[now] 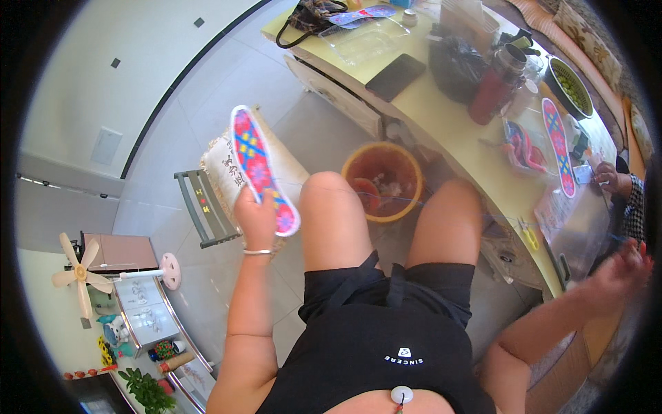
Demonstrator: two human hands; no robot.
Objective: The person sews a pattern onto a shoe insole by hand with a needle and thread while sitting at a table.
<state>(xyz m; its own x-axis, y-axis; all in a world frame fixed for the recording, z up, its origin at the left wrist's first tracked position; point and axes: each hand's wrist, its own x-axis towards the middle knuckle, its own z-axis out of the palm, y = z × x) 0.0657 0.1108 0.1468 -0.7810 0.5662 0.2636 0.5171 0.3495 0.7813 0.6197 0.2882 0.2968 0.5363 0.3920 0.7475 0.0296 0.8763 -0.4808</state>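
My left hand is closed round an embroidered insole, pink, blue and yellow with a white edge, held up beside my left knee. A thin blue thread stretches from the insole across my knees toward the right. Far out at the right, past the table edge, my right hand is raised with bent fingers, somewhat blurred. The thread seems to end at those fingers; whether a needle is in them I cannot make out.
An orange bin stands beyond my knees. The yellow table carries a phone, red flask, second insole, yellow-handled scissors and green basket. Another person's hand is there. A stool stands left.
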